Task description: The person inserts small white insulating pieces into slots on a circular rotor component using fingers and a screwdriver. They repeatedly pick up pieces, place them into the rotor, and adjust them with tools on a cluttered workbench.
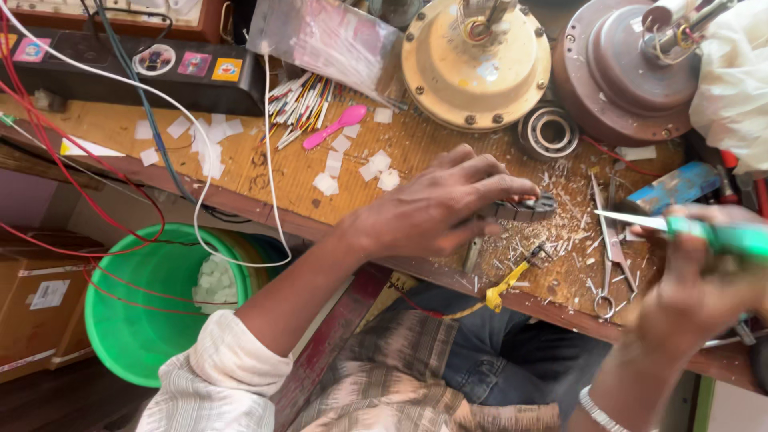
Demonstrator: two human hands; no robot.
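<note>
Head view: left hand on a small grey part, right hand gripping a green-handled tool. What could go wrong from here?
1. The green-handled tool in the right hand points its blade toward the left hand, so a slip might nick the fingers.
2. The small grey part sits near the workbench edge and might drop.

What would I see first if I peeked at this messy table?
Probably the two hands in the middle: the left hand presses on a small dark metal part on the wooden bench, and the right hand grips a green-handled tool. Behind them sit two big round motor housings, a cream one and a brown one, while a bright green bucket stands below on the left.
</note>
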